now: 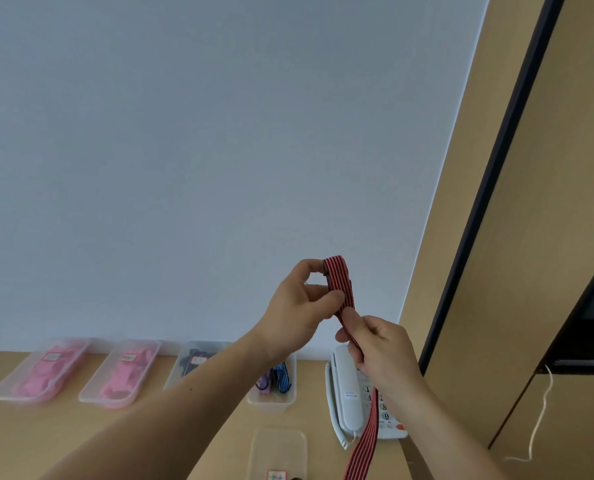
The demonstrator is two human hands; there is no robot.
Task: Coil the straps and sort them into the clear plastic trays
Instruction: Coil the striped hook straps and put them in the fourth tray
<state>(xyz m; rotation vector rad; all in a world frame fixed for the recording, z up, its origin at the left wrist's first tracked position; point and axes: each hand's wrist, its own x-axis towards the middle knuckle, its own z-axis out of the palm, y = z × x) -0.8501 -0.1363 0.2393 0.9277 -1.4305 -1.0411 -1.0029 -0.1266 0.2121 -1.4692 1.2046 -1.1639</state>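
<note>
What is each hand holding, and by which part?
Both hold the striped strap: left hand pinches its folded top end, right hand grips it just below.

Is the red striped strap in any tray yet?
No, the red striped strap is held up in the air, its top end pinched by the left hand and a lower part gripped by the right hand.

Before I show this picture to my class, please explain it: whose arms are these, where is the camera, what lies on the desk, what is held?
No machine: a person wears the camera on the head, so these are their own arms. The left hand pinches the top of a red-and-black striped strap; the right hand grips it lower, the tail hanging. On the desk stand clear trays: two with pink straps, one with dark straps, one with blue and purple straps. A white telephone sits beside them.
</note>
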